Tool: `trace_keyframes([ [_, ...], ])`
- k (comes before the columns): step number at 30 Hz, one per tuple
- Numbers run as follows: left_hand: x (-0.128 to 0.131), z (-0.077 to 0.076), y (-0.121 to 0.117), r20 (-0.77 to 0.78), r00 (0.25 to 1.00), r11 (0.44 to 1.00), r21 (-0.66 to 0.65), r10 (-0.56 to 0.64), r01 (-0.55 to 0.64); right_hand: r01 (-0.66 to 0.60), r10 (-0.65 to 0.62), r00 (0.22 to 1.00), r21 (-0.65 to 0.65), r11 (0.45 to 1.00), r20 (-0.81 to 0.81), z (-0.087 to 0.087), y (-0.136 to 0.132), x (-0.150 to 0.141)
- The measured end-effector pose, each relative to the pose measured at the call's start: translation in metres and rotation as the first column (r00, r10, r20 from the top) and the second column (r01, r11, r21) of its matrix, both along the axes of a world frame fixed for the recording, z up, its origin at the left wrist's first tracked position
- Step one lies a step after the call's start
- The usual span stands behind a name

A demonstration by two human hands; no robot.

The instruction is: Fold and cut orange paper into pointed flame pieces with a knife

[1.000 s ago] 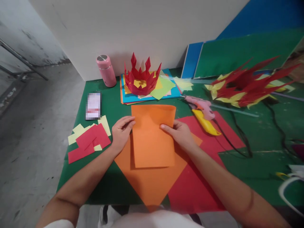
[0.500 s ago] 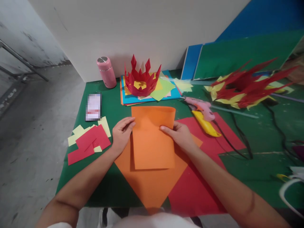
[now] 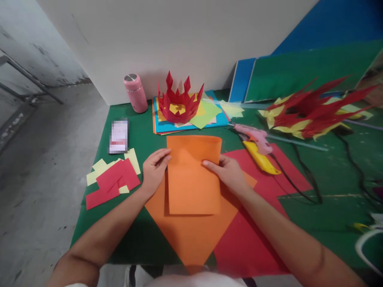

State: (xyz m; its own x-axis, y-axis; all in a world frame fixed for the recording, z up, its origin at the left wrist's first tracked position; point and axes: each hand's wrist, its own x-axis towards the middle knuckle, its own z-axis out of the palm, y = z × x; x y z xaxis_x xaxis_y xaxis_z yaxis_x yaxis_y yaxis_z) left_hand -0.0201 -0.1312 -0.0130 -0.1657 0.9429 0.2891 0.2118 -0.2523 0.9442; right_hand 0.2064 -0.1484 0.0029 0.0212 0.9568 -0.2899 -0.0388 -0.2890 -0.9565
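Note:
A folded sheet of orange paper (image 3: 193, 183) is held up in front of me, its rounded fold along the top. My left hand (image 3: 155, 169) pinches its left edge near the top. On the right edge, my right hand (image 3: 229, 171) grips it with the thumb on the front and the fingers hidden behind. Beneath it, a larger orange sheet (image 3: 194, 235) lies turned cornerwise on the table. Red paper (image 3: 251, 243) lies to the right, partly under that sheet.
Behind stand a pink bottle (image 3: 136, 93) and a red paper crown (image 3: 179, 105) on stacked coloured paper. A phone (image 3: 118, 136) and paper scraps (image 3: 116, 179) lie left. To the right are a pink glue gun (image 3: 254, 137), a yellow cutter (image 3: 261, 158) and a red-and-yellow paper crown (image 3: 311, 111).
The view has shifted slightly, so everything appears a little lower. Both hands keep the same hold on the folded orange paper.

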Motion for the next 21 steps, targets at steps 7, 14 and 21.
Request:
trace_keyframes([
  [7, -0.002, -0.003, 0.001, 0.030, 0.999, 0.998, -0.057, 0.019, -0.017, 0.079, -0.382, 0.723, 0.480, 0.873, 0.576, 0.016, 0.016, 0.053],
  [14, -0.003, -0.002, 0.002, 0.006, 1.000, 0.996, -0.087, 0.012, -0.011, 0.125, -0.406, 0.369, 0.389, 0.913, 0.836, 0.014, 0.025, 0.141],
  [21, -0.003, 0.004, 0.002, -0.019, 1.000, 0.994, -0.112, 0.011, -0.013, 0.154, -0.360, 0.419, 0.326, 0.933, 0.833, 0.005, 0.021, 0.137],
])
